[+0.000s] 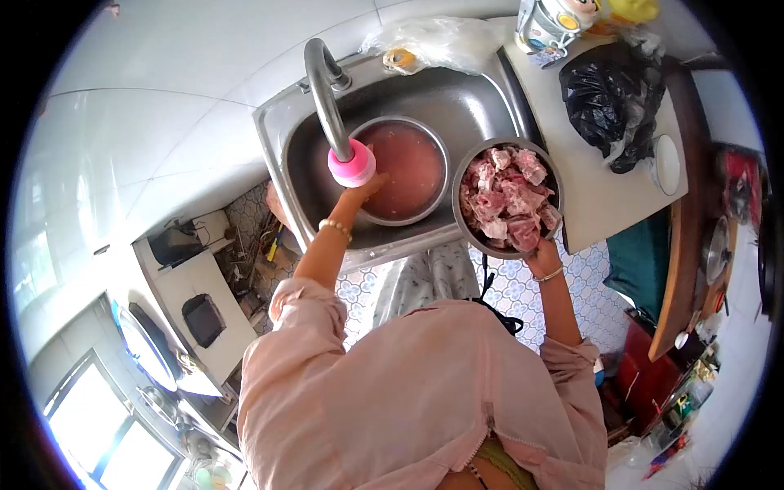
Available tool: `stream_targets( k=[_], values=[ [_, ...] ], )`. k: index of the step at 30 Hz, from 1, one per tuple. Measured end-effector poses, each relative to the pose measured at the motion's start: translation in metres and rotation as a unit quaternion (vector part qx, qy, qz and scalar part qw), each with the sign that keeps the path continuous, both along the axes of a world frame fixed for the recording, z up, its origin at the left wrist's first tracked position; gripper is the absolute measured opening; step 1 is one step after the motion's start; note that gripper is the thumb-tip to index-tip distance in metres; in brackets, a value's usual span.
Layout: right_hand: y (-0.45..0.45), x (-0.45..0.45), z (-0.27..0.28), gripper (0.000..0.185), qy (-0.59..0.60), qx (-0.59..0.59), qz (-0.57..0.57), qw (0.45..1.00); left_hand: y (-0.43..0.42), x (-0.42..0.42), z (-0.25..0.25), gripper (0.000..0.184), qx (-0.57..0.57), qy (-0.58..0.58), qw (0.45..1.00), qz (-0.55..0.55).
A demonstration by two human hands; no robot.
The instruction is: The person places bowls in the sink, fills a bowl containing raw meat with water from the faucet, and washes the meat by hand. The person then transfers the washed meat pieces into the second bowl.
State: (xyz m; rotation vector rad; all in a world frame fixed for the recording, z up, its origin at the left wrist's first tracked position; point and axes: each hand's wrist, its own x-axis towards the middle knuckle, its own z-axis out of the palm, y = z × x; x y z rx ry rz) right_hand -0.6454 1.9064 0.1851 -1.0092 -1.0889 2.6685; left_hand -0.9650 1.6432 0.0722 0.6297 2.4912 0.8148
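Observation:
My right hand (543,260) grips the near rim of a metal bowl (465,232), held over the right edge of the sink. Chunks of raw meat on the bone (510,196) fill this bowl. A second metal bowl (445,155) sits in the sink, holding cloudy reddish water (408,167). At its left side, my left hand (369,189) reaches over the rim beneath the tap; its fingers are mostly hidden by the pink tap head and the water.
A steel tap (327,106) with a pink head (353,167) arches over the sink (482,106). Behind lies a clear plastic bag (445,41). On the right counter (600,200) are a black plastic bag (612,98), a white bowl (665,165) and a patterned container (545,33).

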Motion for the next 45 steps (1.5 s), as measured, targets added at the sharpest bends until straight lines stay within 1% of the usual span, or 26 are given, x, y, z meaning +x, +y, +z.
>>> stream_targets(
  k=[3, 4, 5, 6, 8, 11, 12, 13, 15, 17, 18, 20, 21, 23, 27, 29, 31, 33, 35, 37, 39, 40, 41, 43, 44, 45],
  values=[
    [0.0, 0.0, -0.002, 0.038, -0.027, -0.014, -0.014, 0.999, 0.003, 0.001, -0.031, 0.076, -0.056, -0.037, 0.995, -0.073],
    [0.0, -0.003, 0.002, 0.038, -0.037, -0.097, -0.067, 0.992, 0.006, 0.007, -0.045, 0.072, -0.112, -0.045, 0.984, -0.132],
    [0.0, -0.007, 0.007, 0.038, -0.039, -0.098, -0.068, 0.992, 0.008, 0.011, -0.058, 0.068, -0.168, -0.051, 0.966, -0.191],
    [0.0, -0.01, 0.011, 0.043, -0.051, -0.1, -0.075, 0.991, 0.012, 0.019, -0.049, 0.068, -0.169, -0.051, 0.965, -0.192],
    [0.0, -0.011, 0.01, 0.049, -0.064, -0.102, -0.085, 0.989, 0.023, 0.042, -0.021, 0.046, -0.173, -0.067, 0.957, -0.224],
    [0.002, 0.0, -0.005, 0.049, -0.065, -0.096, -0.094, 0.989, 0.036, 0.055, -0.032, 0.044, -0.106, -0.094, 0.946, -0.291],
    [0.006, 0.01, -0.017, 0.049, -0.044, 0.177, 0.081, 0.98, 0.036, 0.059, -0.043, 0.044, -0.105, -0.094, 0.946, -0.293],
    [0.008, 0.012, -0.017, 0.049, -0.018, 0.431, 0.248, 0.867, 0.036, 0.062, -0.052, 0.042, -0.06, -0.117, 0.954, -0.271],
    [0.002, 0.005, -0.013, 0.041, -0.041, 0.196, 0.099, 0.975, 0.039, 0.063, -0.051, 0.041, -0.014, -0.139, 0.959, -0.248],
    [-0.003, -0.008, 0.006, 0.039, -0.058, -0.065, -0.09, 0.992, 0.044, 0.056, -0.013, 0.037, 0.0, -0.2, 0.931, -0.305],
    [-0.003, -0.008, 0.006, 0.038, -0.067, -0.072, -0.094, 0.991, 0.042, 0.055, -0.009, 0.037, -0.001, -0.2, 0.931, -0.305],
    [-0.003, -0.008, 0.006, 0.038, -0.082, -0.068, -0.094, 0.99, 0.038, 0.05, -0.001, 0.034, -0.01, -0.407, 0.89, -0.204],
    [-0.003, -0.009, 0.008, 0.038, -0.094, -0.062, -0.094, 0.989, 0.035, 0.047, 0.005, 0.034, -0.01, -0.406, 0.891, -0.203],
    [-0.003, -0.011, 0.012, 0.039, -0.109, -0.058, -0.096, 0.988, 0.026, 0.043, 0.019, 0.031, 0.093, -0.508, 0.857, -0.006],
    [-0.004, -0.017, 0.018, 0.043, -0.14, -0.055, -0.094, 0.984, 0.013, 0.035, 0.034, 0.025, 0.099, -0.472, 0.874, 0.055],
    [0.001, -0.021, 0.025, 0.045, -0.144, -0.048, -0.093, 0.984, 0.015, 0.034, 0.055, 0.026, 0.202, -0.446, 0.86, 0.143],
    [0.003, -0.029, 0.029, 0.046, -0.069, -0.003, -0.065, 0.995, 0.02, 0.03, 0.072, 0.027, 0.242, -0.436, 0.854, 0.15],
    [0.011, -0.034, 0.032, 0.048, -0.063, -0.009, -0.042, 0.997, 0.03, 0.033, 0.116, 0.029, 0.332, -0.334, 0.876, 0.108],
    [0.011, -0.047, 0.039, 0.048, -0.034, -0.028, 0.014, 0.999, 0.042, 0.041, 0.157, 0.032, 0.331, -0.294, 0.891, 0.099],
    [-0.015, -0.081, 0.034, 0.047, -0.019, -0.014, 0.029, 0.999, 0.037, 0.041, 0.181, 0.034, 0.434, -0.274, 0.857, 0.037],
    [-0.031, -0.104, 0.025, 0.044, -0.031, -0.029, 0.065, 0.997, 0.04, 0.043, 0.196, 0.034, 0.397, -0.177, 0.9, -0.038],
    [-0.035, -0.112, 0.02, 0.043, -0.043, -0.03, 0.109, 0.993, 0.037, 0.042, 0.213, 0.037, 0.352, -0.08, 0.929, -0.087],
    [-0.038, -0.119, 0.015, 0.043, -0.036, -0.031, 0.119, 0.992, 0.033, 0.038, 0.204, 0.039, 0.333, 0.033, 0.936, -0.111],
    [-0.053, -0.132, 0.015, 0.043, -0.062, -0.048, 0.103, 0.992, 0.016, 0.023, 0.193, 0.039, 0.354, -0.038, 0.935, 0.009],
    [-0.057, -0.136, 0.019, 0.043, -0.055, -0.077, 0.109, 0.99, 0.003, 0.011, 0.18, 0.032, 0.316, 0.001, 0.946, 0.072],
    [-0.057, -0.138, 0.016, 0.043, -0.054, -0.078, 0.113, 0.989, -0.004, 0.0, 0.183, 0.027, 0.375, -0.004, 0.922, 0.093]
  ],
)
